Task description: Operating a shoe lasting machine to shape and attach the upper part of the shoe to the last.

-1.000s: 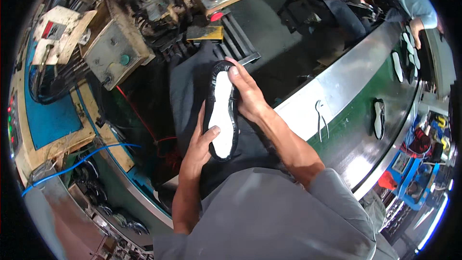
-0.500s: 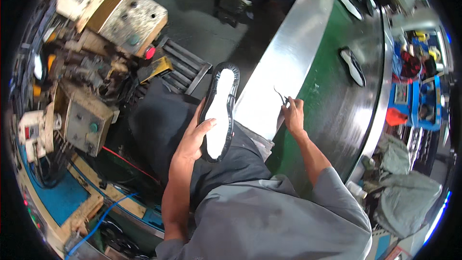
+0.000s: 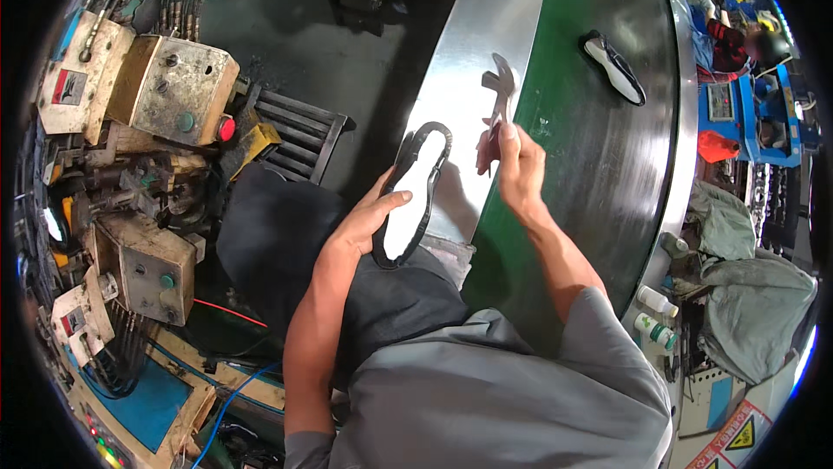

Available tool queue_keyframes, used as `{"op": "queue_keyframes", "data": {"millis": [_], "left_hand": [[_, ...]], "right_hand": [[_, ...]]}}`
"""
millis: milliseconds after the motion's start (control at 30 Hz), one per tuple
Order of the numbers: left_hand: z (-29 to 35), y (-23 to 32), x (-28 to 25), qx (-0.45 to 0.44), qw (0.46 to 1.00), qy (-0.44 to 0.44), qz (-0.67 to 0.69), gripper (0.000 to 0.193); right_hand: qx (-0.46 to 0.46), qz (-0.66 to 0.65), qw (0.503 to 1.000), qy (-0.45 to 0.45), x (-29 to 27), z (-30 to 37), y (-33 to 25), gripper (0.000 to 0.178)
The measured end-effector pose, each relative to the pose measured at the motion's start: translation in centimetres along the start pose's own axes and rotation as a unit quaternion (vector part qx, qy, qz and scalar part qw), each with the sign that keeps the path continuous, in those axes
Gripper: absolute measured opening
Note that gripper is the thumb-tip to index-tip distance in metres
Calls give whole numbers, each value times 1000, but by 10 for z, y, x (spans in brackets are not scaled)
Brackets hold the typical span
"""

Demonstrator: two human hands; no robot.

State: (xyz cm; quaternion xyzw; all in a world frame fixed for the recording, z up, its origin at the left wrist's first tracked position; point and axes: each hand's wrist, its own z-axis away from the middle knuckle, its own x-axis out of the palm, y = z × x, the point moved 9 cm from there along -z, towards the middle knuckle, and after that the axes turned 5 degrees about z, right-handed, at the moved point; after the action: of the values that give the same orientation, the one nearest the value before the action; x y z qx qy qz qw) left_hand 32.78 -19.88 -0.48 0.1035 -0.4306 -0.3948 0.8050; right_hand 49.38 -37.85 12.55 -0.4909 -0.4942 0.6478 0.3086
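Observation:
My left hand (image 3: 363,223) grips a black shoe upper (image 3: 415,200) by its side, thumb lying on the white underside. The shoe is tilted, its white bottom facing up and its black edge folded in all round. To the right, my right hand (image 3: 523,171) is raised over the shiny metal ledge (image 3: 486,9), fingers pinched together. Something small and dark shows at its fingertips; dark shadows or reflections on the metal behind make its shape hard to tell. A gap separates my right hand from the shoe.
A green-and-dark conveyor (image 3: 599,174) runs beyond the ledge, carrying another white-bottomed black shoe (image 3: 618,70). At left stand worn machines with a control box (image 3: 178,91) and a red button (image 3: 226,129). A black slatted rack (image 3: 295,135) is close by. White bottles (image 3: 657,301) stand at right.
My view has shifted, and the shoe is tilted further to the right. My right hand has turned and come nearer the shoe. The thin, curved dark piece at its fingertips is less distinct now.

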Motion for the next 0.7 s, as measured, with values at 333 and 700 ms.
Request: {"op": "queue_keyframes", "data": {"millis": [333, 700], "left_hand": [[2, -1, -2, -6, 1000, 5, 23, 83], [1, -12, -10, 5, 997, -27, 73, 86]], "right_hand": [[1, 39, 999, 4, 18, -17, 5, 61], [-13, 313, 947, -77, 41, 10, 68, 62]]}}
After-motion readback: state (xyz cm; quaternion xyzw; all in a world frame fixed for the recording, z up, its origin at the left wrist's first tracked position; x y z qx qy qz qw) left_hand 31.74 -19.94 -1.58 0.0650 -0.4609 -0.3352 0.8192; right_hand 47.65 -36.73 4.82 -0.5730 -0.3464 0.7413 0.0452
